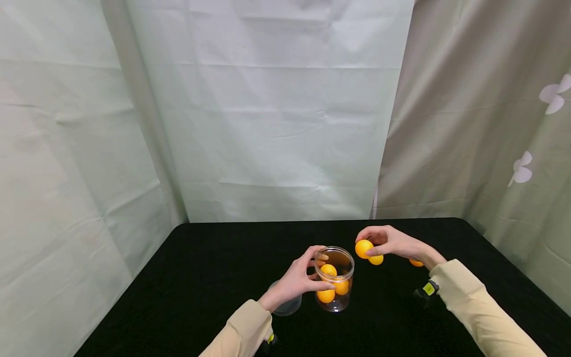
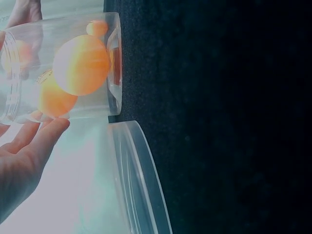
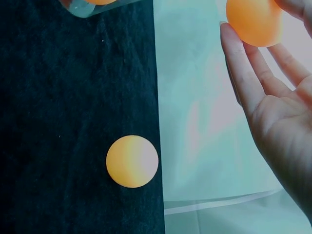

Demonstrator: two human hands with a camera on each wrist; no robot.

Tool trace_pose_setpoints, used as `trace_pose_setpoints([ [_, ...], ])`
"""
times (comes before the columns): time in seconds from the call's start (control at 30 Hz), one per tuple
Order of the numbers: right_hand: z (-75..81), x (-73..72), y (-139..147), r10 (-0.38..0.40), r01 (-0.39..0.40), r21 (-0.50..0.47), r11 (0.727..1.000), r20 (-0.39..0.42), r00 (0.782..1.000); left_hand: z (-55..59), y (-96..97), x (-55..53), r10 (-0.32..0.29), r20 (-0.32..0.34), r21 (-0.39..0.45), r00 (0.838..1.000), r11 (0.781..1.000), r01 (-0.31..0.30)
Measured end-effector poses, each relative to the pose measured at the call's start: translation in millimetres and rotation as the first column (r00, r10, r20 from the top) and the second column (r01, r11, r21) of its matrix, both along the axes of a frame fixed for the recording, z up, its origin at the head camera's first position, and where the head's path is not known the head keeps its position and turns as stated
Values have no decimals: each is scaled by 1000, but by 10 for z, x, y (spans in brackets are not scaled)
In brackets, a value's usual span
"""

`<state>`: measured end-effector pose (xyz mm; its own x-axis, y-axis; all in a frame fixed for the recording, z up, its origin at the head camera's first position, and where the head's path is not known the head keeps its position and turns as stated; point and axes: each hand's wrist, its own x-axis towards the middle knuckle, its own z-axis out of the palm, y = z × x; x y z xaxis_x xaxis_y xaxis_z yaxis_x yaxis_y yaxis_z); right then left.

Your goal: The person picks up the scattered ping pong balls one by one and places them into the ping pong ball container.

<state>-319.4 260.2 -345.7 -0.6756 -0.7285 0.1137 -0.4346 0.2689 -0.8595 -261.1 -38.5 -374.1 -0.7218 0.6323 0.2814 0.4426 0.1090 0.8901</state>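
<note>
My left hand grips the side of a clear open-mouthed jar, thumb in front and fingers behind. Several orange balls, like ping-pong balls, lie inside it. Just right of the jar's mouth, my right hand pinches an orange ball between thumb and fingers; the right wrist view shows this held ball at the fingertips. Another orange ball appears just below the right hand in the head view; I cannot tell whether they touch.
A clear round lid lies left of the jar, partly behind my left wrist. One more orange ball is partly hidden by my right wrist. Black cloth covers the table; pale curtains hang behind it.
</note>
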Motion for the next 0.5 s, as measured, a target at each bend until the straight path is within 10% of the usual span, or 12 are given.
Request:
trace_pose_setpoints([
  [0.5, 129, 31, -153, 55, -56, -23, 998, -17, 998, -2, -10, -12, -12, -12, -10, 1000, 1000, 12],
])
